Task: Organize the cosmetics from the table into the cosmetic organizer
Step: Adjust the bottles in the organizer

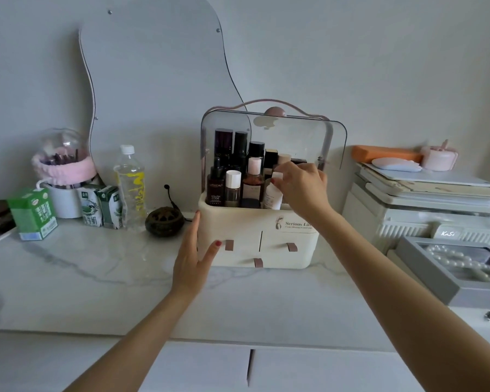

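Right hand (300,188) pinches white bottle (273,195) in cosmetic organizer (255,236); left hand (193,256) rests flat against it

The organizer (255,239) stands mid-worktop (96,278), bottles (232,182) upright in its top. Left of it: burner (164,222), water bottle (129,188), cartons (33,213). Right: jewellery box (436,267).

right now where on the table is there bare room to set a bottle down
Bare marble lies in front of the milk cartons and water bottle, left of the organizer. It is crowded along the wall at left, inside the organizer, and on the right by the jewelry box.
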